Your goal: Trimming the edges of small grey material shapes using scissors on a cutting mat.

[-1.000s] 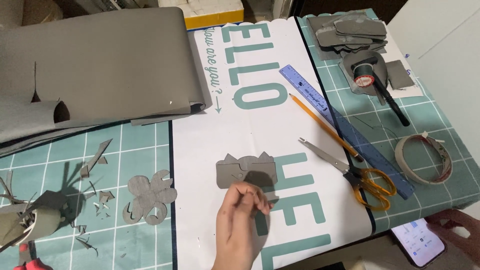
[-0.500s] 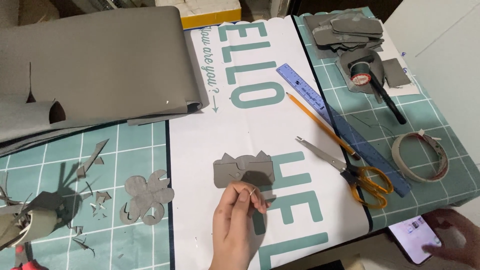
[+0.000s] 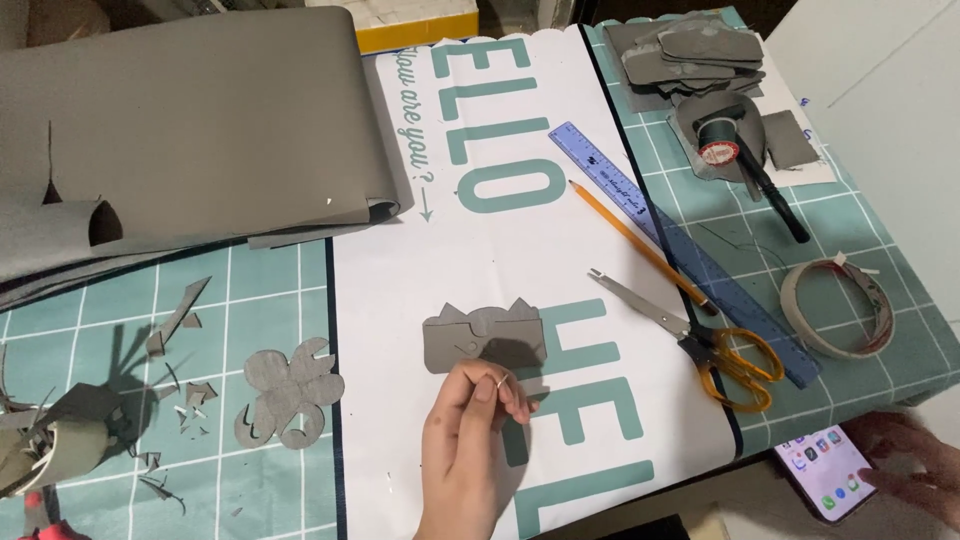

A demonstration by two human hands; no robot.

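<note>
My left hand comes up from the bottom middle with its fingertips pinched together on a small shiny thing, too small to identify. The fingertips sit at the lower edge of a grey cutout with pointed tips that lies flat on a white banner with teal letters. My right hand is at the bottom right corner, fingers spread and resting on the edge of a phone with a lit screen, just past the table's edge.
Orange-handled scissors, a pencil, a blue ruler and a tape roll lie to the right. A spool and grey pieces are at the back right. A grey sheet roll and flower cutout are left.
My right hand has slid a little onto the phone's edge. My left hand keeps its pinch at the grey cutout. The view has shifted slightly.
</note>
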